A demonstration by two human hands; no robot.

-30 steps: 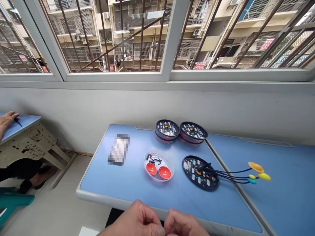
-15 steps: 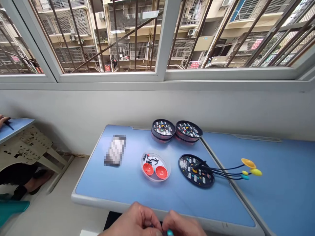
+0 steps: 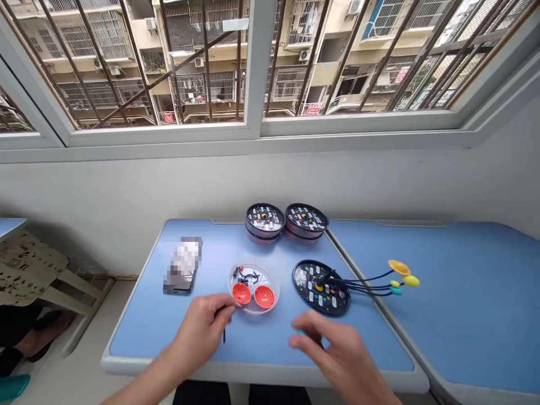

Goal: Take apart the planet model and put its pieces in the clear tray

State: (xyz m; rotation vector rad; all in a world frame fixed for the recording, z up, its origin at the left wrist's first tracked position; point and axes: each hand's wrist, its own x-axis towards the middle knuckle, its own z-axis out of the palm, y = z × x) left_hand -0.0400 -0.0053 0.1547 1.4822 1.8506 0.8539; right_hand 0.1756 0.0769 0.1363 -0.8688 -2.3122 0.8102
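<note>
My left hand (image 3: 202, 329) is closed just left of a clear round dish (image 3: 276, 301), its fingertips close to the rim. A thin black rod (image 3: 224, 336) sticks out below its fingers. My right hand (image 3: 337, 351), slightly blurred, is raised over the front of the table, pinching a small teal piece (image 3: 300, 332) that is mostly hidden. Two red half-round cups (image 3: 264, 297) and small black parts (image 3: 248, 275) lie in the dish. Right of it rests a black printed disc (image 3: 314, 289) with black wires ending in yellow and teal tips (image 3: 410, 280).
Two round black-lidded tins (image 3: 265, 218) stand side by side at the table's back. A phone (image 3: 183, 267), partly blurred out, lies at the left. A second blue table (image 3: 464, 298) adjoins on the right. Behind are a wall and a barred window. Someone's leg shows at lower left.
My hands were together at the front edge; they have moved apart and forward over the table, the left one to the dish. The whole view has shifted right.
</note>
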